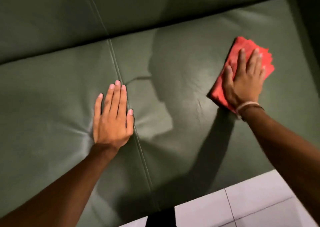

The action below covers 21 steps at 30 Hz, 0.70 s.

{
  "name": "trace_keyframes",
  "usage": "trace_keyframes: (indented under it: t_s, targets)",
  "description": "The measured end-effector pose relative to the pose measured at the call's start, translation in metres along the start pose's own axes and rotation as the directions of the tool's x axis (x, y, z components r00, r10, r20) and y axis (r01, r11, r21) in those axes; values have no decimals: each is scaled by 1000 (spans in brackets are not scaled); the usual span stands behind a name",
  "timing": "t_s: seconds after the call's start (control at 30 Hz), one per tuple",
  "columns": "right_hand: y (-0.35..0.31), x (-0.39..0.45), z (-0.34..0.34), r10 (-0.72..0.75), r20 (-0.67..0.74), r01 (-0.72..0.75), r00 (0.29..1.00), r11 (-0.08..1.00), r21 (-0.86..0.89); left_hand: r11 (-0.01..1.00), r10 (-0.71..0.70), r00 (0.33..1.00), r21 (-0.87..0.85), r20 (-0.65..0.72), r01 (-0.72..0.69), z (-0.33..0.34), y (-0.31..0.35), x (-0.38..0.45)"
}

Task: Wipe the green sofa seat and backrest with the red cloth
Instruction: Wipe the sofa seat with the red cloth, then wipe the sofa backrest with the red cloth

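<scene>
The green sofa seat (181,81) fills most of the view, with its backrest (52,19) along the top. A folded red cloth (237,53) lies on the right part of the seat. My right hand (245,81) presses flat on the cloth, fingers spread and pointing toward the backrest. My left hand (112,117) rests flat on the seat beside the stitched seam (143,159), fingers close together, holding nothing.
White floor tiles (242,204) show at the bottom right beyond the seat's front edge. A dark armrest (310,36) rises at the far right, close to the cloth. A dark shape (161,218) sits at the bottom edge.
</scene>
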State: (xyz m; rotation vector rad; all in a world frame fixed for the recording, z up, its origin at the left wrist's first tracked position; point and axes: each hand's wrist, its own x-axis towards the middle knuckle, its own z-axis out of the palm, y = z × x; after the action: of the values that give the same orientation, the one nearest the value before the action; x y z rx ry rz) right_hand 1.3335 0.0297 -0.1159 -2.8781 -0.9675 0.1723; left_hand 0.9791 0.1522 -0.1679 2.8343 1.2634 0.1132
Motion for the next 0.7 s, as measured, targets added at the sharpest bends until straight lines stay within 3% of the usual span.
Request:
trace_keyframes:
  t_s: [0.07,0.13,0.2,0.3,0.33,0.37,0.43,0.47,0.5,0.53,0.6,0.63,0.7]
  targets:
    - [-56,8,10,34,-19,-33,999,999,15,1000,0,1000,10,6,0,2,-1,-1]
    - [-109,-20,23,-175,-17,176,984,984,33,999,7,1000,33,11,-7,1,-1,0]
    - [-128,-67,32,-456,1,455,890,888,75,1000,6,1000,29,15,-6,-2,-1,2]
    - [-85,-104,27,-722,62,704,689,687,183,1000,-2,999,0,41,2,-7,1,2]
    - [-61,-102,25,-742,61,719,668,664,206,1000,-9,998,3,59,8,-11,2,4]
    - [-40,-93,21,-710,57,684,702,694,222,1000,-15,997,12,76,15,-16,3,6]
    - [-8,-72,10,-449,13,428,893,859,280,999,-38,995,15,91,37,-27,11,6]
    - [0,-58,0,-244,-18,233,970,898,373,999,-48,996,-3,80,48,-34,17,10]
    - [3,-38,-12,3,-36,16,999,861,509,998,-54,997,-20,51,56,-44,25,19]
    - [0,-10,-26,263,-42,-175,964,742,648,998,-50,999,-39,2,50,-55,32,36]
    - [-23,56,-57,653,-3,-353,758,414,839,997,-32,988,-69,-151,21,-84,43,88]
    - [-40,93,-74,722,21,-320,692,281,905,997,-37,969,-79,-245,18,-103,46,123]
    - [-95,152,-112,723,4,-111,691,102,989,996,-81,901,-75,-425,54,-145,43,199]
